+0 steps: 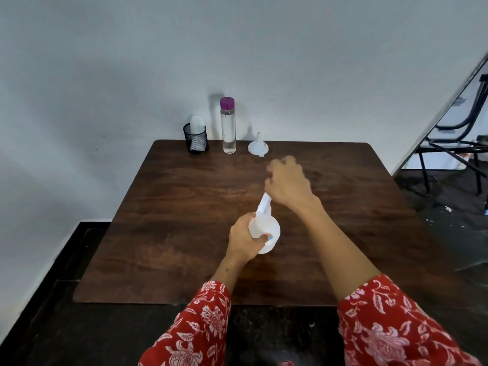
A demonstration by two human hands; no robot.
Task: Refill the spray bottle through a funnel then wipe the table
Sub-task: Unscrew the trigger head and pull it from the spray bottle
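A white translucent spray bottle [266,228] stands near the middle of the dark wooden table [169,212]. My left hand [244,239] is wrapped around its round body. My right hand [289,184] is closed over the spray head at the top, which it mostly hides; only the white neck and trigger part show below it. At the table's far edge stand a tall clear water bottle [228,126] with a purple cap and, to its right, a small white funnel [258,146] resting wide side down.
A black mesh cup [195,140] holding something white stands at the far left of the table's back edge, against the white wall. A black metal chair [454,143] stands on the dark floor to the right.
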